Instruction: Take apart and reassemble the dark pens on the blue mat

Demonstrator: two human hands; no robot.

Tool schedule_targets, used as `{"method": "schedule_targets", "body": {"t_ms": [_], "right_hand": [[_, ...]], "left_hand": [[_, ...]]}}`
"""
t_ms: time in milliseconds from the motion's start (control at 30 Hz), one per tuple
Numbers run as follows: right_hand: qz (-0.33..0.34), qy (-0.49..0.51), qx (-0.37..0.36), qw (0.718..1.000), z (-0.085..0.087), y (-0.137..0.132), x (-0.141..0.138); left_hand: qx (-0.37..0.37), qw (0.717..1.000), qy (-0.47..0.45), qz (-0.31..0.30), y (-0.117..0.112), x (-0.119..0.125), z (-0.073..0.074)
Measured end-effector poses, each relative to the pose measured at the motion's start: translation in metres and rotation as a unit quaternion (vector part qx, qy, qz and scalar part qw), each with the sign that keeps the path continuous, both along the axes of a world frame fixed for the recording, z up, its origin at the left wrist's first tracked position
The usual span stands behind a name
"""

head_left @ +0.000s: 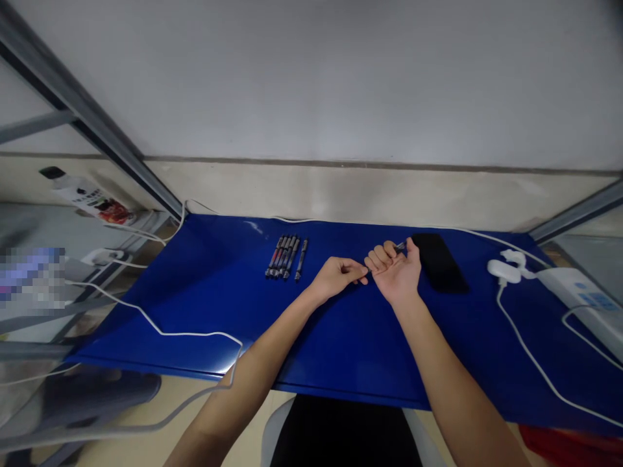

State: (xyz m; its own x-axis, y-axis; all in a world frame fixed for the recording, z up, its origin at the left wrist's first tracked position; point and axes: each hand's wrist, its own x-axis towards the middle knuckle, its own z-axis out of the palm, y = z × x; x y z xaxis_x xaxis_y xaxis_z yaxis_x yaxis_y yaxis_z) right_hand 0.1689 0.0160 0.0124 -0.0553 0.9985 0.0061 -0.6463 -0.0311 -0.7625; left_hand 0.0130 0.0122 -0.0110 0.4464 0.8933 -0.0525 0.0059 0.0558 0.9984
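Observation:
My right hand (396, 269) is curled, palm up, around a dark pen (400, 246) whose tip sticks out past the fingers. My left hand (337, 275) is pinched at the near end of that pen, fingertips touching the right hand's fingers. Both hands hover just over the blue table top (204, 311). A row of several dark pens (283, 256) lies side by side to the left of the hands, with one more pen (301, 258) slightly apart on its right.
A black phone (439, 261) lies just right of my right hand. A white power strip (581, 298) with a white plug (503, 269) and cables sits at the right edge. White cables trail over the left corner. A wall stands behind the table.

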Motion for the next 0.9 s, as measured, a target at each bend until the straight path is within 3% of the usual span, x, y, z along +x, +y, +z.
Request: {"method": "schedule_targets", "body": {"t_ms": [333, 900], "right_hand": [[-0.025, -0.016, 0.005, 1.000, -0.0035, 0.0006, 0.0027], [-0.026, -0.001, -0.004, 1.000, -0.0024, 0.0012, 0.0029]], "left_hand": [[-0.078, 0.996, -0.040, 0.030, 0.0022, -0.0004, 0.0061], [-0.096, 0.993, -0.061, 0.018, 0.0051, -0.0028, 0.0063]]}}
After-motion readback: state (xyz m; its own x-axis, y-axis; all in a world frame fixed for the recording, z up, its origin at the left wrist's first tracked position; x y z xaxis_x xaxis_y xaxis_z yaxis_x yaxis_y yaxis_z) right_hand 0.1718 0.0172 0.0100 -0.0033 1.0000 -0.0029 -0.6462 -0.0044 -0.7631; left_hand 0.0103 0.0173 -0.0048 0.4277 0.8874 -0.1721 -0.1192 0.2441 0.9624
